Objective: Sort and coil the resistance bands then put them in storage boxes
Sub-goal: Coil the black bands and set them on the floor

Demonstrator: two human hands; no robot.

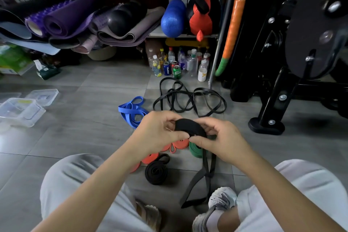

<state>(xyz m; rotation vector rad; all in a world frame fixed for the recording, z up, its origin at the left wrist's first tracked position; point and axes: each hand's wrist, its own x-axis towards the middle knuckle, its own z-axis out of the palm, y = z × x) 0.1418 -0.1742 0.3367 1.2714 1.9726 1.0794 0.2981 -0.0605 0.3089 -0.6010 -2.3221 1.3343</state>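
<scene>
Head — black band (188, 128) over grey tiled floor (84, 133)

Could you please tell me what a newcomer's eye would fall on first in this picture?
First, the centre: the left hand and right hand grip a black band partly rolled into a coil, its tail trailing down to the floor. Beyond them a tangle of thin black bands lies sprawled, blue bands to its left. Clear storage boxes sit at the far left.

Both hands, left (157, 132) and right (219, 138), meet, fingers curled, pinching.
</scene>
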